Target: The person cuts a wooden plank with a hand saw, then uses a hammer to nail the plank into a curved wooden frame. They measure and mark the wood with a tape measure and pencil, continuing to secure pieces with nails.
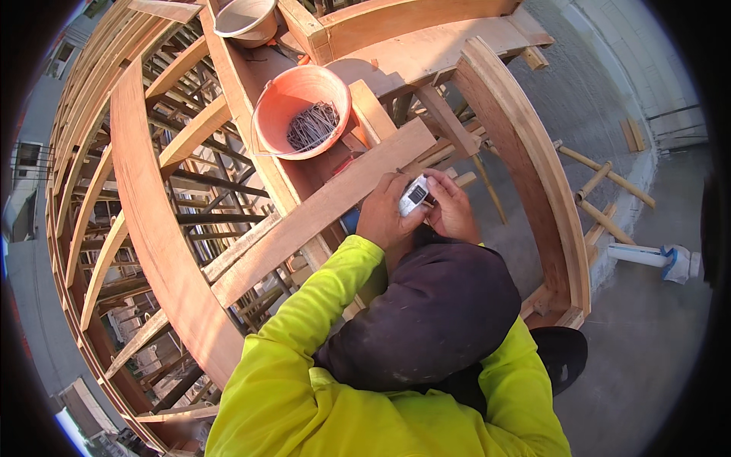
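Just past my bent dark-trousered knee (426, 312), both hands meet around a small white box-shaped thing with a dark rectangular panel (413, 195). My left hand (386, 213) has its fingers closed about the thing's left side. On the other side my right hand (454, 207) is closed too, its fingertips against the thing's right edge. What lies beneath their fingers is hidden. Close beyond the left hand, a flat wooden plank (327, 209) runs diagonally. An orange bucket (301, 112) with many nails (313, 126) in it stands farther off to the left.
A pale bucket (245, 20) stands at the far end. Curved timber formwork (164, 221) with open gaps and poles below spreads on the left. To the right rises a curved wooden frame (533, 167); beyond it are a bamboo ladder (605, 190) and a white pipe (643, 254) over grey concrete.
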The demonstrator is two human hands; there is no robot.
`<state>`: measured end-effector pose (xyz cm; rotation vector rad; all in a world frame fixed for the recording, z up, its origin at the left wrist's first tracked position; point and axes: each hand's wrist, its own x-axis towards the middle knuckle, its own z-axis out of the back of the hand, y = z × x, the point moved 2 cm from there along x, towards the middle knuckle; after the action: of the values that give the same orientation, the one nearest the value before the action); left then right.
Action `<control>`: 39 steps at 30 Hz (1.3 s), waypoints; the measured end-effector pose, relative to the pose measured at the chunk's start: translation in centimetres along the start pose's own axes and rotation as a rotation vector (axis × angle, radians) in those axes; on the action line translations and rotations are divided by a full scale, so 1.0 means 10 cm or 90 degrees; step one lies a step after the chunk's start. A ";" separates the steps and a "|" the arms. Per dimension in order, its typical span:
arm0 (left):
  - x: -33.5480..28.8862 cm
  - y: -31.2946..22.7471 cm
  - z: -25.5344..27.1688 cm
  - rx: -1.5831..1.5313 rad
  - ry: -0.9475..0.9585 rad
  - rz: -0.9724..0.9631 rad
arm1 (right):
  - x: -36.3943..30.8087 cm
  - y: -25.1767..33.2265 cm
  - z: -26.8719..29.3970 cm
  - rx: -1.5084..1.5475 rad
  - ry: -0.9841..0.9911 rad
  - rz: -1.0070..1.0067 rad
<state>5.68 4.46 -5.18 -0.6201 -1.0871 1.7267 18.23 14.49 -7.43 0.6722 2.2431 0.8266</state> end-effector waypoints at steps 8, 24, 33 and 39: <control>-0.23 -0.01 0.16 0.163 0.007 -0.041 | 0.07 0.06 0.01 -0.232 0.044 -0.113; -1.30 0.42 1.67 0.413 0.055 0.188 | 1.30 0.49 0.26 -0.935 -0.101 0.339; -1.37 0.54 1.68 0.452 0.098 0.258 | 1.25 0.47 0.20 -0.881 -0.086 0.348; -1.33 0.49 1.70 0.469 0.134 0.271 | 1.01 0.41 -0.24 -0.942 -0.019 0.707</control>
<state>-4.68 -14.93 -2.41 -0.5557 -0.1232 2.1844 10.82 22.81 -7.10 1.0007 0.5148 2.4563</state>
